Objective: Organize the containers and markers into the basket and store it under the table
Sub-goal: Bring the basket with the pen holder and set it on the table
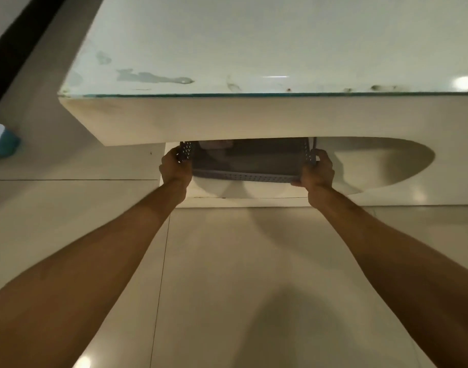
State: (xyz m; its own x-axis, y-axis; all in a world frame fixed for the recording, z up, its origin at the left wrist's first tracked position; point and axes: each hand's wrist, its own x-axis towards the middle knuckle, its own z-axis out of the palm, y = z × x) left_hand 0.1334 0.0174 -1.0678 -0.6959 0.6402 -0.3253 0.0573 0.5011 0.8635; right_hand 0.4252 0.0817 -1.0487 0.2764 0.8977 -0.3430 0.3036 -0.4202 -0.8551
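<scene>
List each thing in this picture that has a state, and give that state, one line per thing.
Basket: held at both ends, partly under the table, near rim still showing; contents too dark to tell.
Left hand: closed on the basket's left end.
Right hand: closed on the basket's right end.
Table: glass top bare where seen, smudged near the front edge.

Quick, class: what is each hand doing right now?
Left hand: closed on the basket's left end.
Right hand: closed on its right end.
</scene>
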